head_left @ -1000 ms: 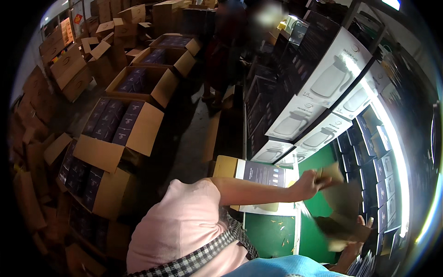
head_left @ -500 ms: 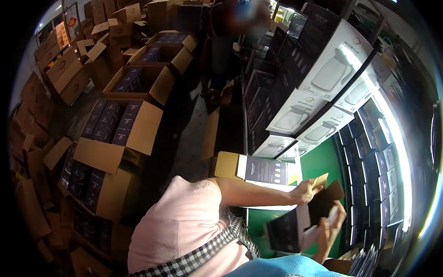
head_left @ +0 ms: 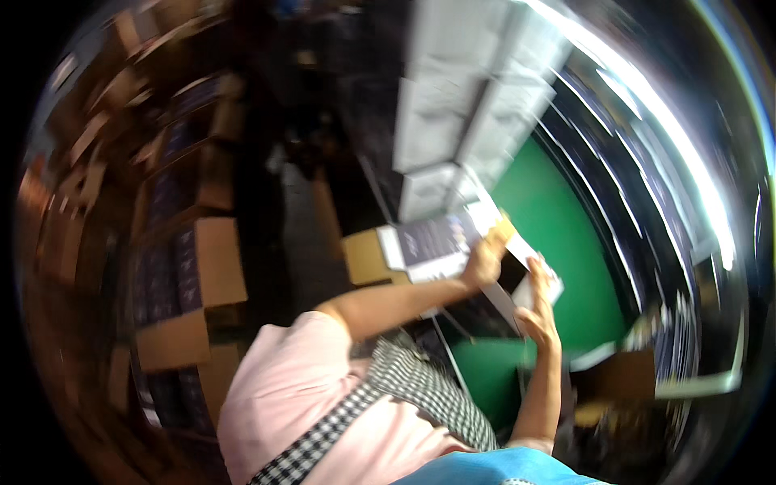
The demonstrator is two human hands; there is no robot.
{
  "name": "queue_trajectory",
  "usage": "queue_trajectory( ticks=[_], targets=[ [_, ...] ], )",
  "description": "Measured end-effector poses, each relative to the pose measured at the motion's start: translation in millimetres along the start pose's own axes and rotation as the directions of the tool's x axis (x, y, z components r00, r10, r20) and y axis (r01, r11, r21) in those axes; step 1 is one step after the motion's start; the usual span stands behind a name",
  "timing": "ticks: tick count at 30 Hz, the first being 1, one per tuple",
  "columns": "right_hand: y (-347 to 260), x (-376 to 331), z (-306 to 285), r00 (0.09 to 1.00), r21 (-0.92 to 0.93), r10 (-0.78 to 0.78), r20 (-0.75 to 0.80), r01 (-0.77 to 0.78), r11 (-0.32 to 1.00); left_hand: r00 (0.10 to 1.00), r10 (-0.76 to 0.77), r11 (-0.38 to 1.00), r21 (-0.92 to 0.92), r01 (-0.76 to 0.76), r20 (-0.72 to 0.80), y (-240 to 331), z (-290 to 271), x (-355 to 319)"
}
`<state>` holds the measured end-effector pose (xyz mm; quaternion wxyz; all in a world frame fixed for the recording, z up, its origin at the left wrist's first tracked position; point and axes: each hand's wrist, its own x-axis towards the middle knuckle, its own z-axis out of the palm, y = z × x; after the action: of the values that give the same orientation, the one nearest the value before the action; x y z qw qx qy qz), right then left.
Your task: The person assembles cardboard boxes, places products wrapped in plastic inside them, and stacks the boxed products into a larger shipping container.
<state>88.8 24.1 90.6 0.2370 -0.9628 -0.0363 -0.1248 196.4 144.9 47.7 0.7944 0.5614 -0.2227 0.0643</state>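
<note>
A small open carton [head_left: 466,314], dark with white edges, is between my two hands over the green work surface [head_left: 558,202]. My left hand [head_left: 483,263] grips its far side, fingers bent around a yellowish-brown cardboard flap [head_left: 504,226]. On the near right side my right hand [head_left: 540,307] pinches a white panel of the carton, thumb apart from the upright fingers. The inside of the carton looks dark; motion blur hides whether anything is in it. Beyond my left forearm lies a flat printed carton [head_left: 436,242], purple-grey and white.
White flask boxes [head_left: 436,113] stand stacked at the far side. Brown shipping cartons [head_left: 220,263] holding dark boxes line the left. A bright light tube [head_left: 687,153] runs along the right, near rows of dark boxes. A brown carton [head_left: 618,378] sits at lower right.
The view has swung, shifting the stacks leftward. Both hands have carried the carton away from my body, toward the flat printed carton. Each hand still grips it.
</note>
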Motion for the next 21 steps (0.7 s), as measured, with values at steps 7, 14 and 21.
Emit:
queue_trajectory(
  ticks=[7,14,21],
  targets=[
    [-17,-20,-5,0.949,0.242,0.296,-0.107,-0.264,0.934,0.772,-0.333,0.902,-0.057,0.429,0.542,39,-18,9],
    [-8,-28,11,0.787,0.23,0.369,-0.495,-0.292,0.929,0.572,-0.352,0.868,0.487,-0.097,0.741,16,3,31],
    [21,-88,56,0.074,0.949,0.993,0.088,-0.309,-0.061,0.659,-0.439,0.516,0.772,-0.372,0.611,10,13,24]
  ],
)
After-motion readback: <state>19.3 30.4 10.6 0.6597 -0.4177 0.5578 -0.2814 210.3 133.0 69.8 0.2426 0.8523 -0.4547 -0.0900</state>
